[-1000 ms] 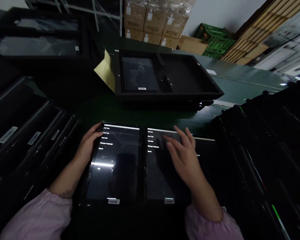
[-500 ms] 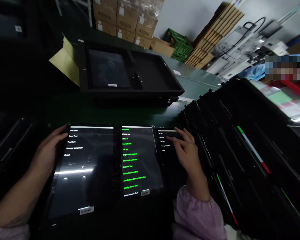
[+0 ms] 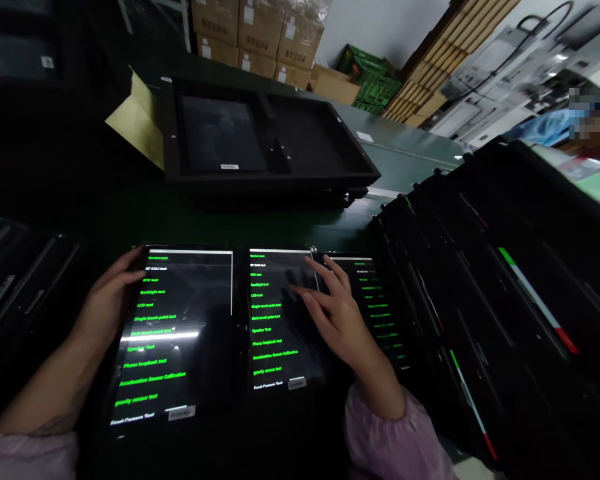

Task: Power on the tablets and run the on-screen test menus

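Three tablets lie side by side before me, each lit with a list of mostly green test lines on black. My left hand [image 3: 104,299] holds the left edge of the left tablet [image 3: 200,360], its thumb at the rim and other fingers partly hidden behind. Over the middle tablet [image 3: 300,340] is my right hand [image 3: 339,317], fingers stretched out and apart, the index fingertip at or just above the screen. I cannot tell whether it touches. The right tablet [image 3: 367,287] is partly covered by my right hand and forearm.
Behind the tablets stands a black tray [image 3: 275,175] with a dark tablet in its left compartment. A yellowish paper sheet [image 3: 140,123] leans at its left. Black racks [image 3: 480,267] crowd the right side. Cardboard boxes [image 3: 260,30] and green crates [image 3: 373,77] are farther back.
My right hand has moved left from the right tablet to the middle one. The left and right tablets' short white menus have changed to green test lists. My left hand stays at its tablet.
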The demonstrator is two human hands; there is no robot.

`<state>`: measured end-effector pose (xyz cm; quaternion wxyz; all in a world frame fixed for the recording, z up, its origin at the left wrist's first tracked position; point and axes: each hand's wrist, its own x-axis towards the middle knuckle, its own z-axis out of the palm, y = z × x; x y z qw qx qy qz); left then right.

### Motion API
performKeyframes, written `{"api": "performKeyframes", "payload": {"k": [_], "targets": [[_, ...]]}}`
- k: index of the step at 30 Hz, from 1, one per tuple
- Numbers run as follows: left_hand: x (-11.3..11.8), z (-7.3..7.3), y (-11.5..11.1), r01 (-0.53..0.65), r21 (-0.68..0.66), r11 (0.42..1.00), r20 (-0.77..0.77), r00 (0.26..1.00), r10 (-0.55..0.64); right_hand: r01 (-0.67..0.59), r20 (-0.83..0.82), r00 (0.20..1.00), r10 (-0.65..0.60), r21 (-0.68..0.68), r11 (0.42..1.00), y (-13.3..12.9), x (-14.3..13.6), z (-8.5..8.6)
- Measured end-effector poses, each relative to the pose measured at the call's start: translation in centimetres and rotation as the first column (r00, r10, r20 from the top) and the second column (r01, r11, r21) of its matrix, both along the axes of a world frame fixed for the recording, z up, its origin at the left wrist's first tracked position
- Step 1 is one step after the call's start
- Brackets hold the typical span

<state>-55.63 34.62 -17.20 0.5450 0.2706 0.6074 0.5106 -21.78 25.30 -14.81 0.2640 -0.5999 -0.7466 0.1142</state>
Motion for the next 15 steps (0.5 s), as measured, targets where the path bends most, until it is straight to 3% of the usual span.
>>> {"api": "performKeyframes", "payload": {"k": [4, 7, 15], "targets": [[-0.5, -0.1, -0.6, 0.143, 0.057, 0.988, 0.037, 0.989, -0.145, -0.008, 0.016, 1.000, 0.007, 0.031, 0.999, -0.3, -0.5, -0.5], [-1.0, -0.3, -0.7, 0.179, 0.062, 0.982, 0.041, 0.982, -0.182, 0.029, -0.026, 0.999, -0.026, 0.108, 0.994, -0.6, 0.4, -0.1], [-1.7, -0.9, -0.4, 0.248, 0.011, 0.969, -0.071, 0.966, -0.247, 0.272, 0.001, 0.962, -0.273, 0.097, 0.957, -1.0, 5.0, 1.2]]}}
